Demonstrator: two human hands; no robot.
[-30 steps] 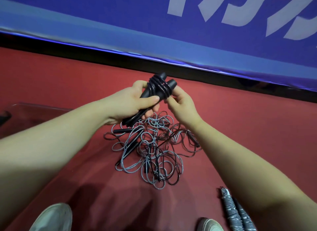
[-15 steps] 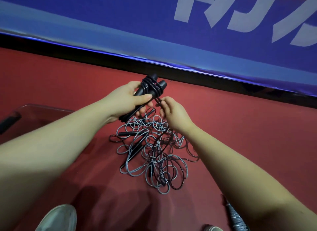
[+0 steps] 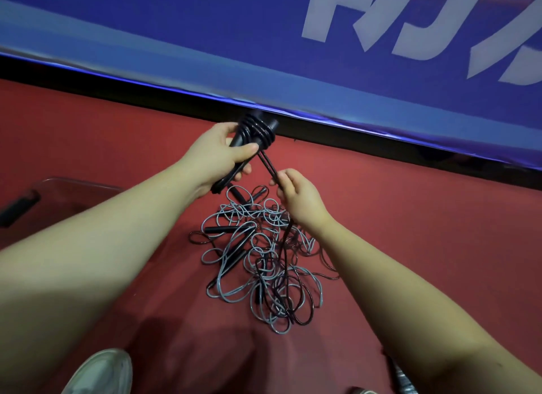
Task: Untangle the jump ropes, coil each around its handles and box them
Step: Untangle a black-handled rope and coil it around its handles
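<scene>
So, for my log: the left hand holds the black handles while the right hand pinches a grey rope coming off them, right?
No: the head view shows the right hand pinching a black rope, not grey. The left hand holds the handles.

Left hand (image 3: 217, 156) grips the black handles (image 3: 258, 130) with a few rope turns wound near the top, right hand (image 3: 302, 200) at their 5 o'clock pinches the taut black cord (image 3: 267, 164) off them, tangled pile (image 3: 258, 264) on red floor (image 3: 410, 232) at 6 o'clock below both hands, clear box (image 3: 76, 185) at the pile's 9 o'clock.

Glossy plastic ropes (image 3: 258, 264), matt handles (image 3: 249, 135).
</scene>
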